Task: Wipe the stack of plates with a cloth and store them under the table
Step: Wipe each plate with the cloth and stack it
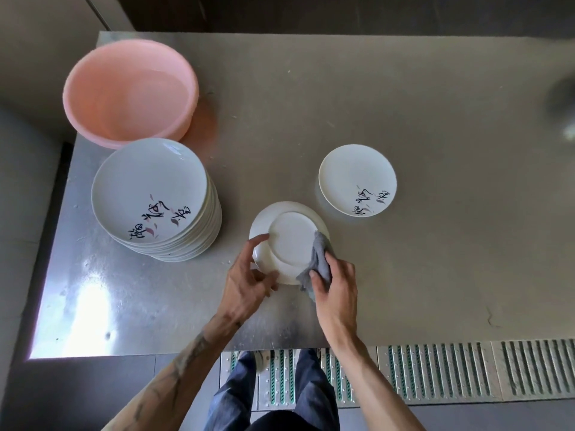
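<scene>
Head view: the left hand (249,275) pinches the rim of an upturned plate (287,241) above the steel table (435,259) while the right hand (334,279), fingers curled, presses a grey cloth (319,262) to its underside. Wiping looks in hand; next it likely joins the wiped plate (357,180), as the tall stack (155,200) waits.

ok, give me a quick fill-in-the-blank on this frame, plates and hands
The right hand presses a ____ cloth against the held plate.
The left hand grips that plate, whose ____ faces the camera.
Behind the stack of plates stands a ____ basin.
The lone plate on the table lies face ____.
Missing: grey; underside; pink; up.
</scene>
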The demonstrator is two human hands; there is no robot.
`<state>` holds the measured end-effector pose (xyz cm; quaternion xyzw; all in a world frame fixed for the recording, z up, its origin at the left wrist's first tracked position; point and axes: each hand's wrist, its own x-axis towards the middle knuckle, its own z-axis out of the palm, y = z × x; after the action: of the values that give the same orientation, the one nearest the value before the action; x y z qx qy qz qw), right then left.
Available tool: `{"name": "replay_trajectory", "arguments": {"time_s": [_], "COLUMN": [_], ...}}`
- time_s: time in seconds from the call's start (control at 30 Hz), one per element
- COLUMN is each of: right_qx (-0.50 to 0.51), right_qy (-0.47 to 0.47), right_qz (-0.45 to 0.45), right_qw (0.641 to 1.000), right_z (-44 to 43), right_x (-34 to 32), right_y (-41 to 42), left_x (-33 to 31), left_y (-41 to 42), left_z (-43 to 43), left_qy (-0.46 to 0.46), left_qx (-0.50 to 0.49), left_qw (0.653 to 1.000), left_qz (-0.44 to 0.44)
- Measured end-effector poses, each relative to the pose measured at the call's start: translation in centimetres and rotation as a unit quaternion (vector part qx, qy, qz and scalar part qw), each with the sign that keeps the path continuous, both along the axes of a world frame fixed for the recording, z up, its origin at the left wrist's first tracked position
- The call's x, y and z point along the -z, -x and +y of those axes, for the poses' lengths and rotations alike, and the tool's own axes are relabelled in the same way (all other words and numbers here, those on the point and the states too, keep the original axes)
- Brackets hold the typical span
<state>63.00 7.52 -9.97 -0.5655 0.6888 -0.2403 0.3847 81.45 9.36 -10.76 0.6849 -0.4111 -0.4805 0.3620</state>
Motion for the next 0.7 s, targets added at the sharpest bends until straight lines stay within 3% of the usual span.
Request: {"name": "replay_trajectory", "arguments": {"time_s": [0.17,0.5,0.7], "right_qx": [0.017,0.008,0.011], "right_qy": [0.000,0.008,0.011], "right_qz": [-0.009,0.003,-0.005], "right_qw": [1.000,1.000,1.000], "right_z": [2.7,0.6,1.0], "right_x": [0.0,0.1,0.5], "right_y": [-1.8,-0.7,0.0], "left_x": [0.3,0.8,1.3], "left_y": [1.6,0.7,-0.2], "left_z": [0.7,-0.4,0.3], "left_qy": [0.003,0.012,0.015], "left_qx": [0.009,-0.018,0.026], "left_qw": [0.999,0.998,0.999], "left_qz": [-0.040,0.059,0.042]}}
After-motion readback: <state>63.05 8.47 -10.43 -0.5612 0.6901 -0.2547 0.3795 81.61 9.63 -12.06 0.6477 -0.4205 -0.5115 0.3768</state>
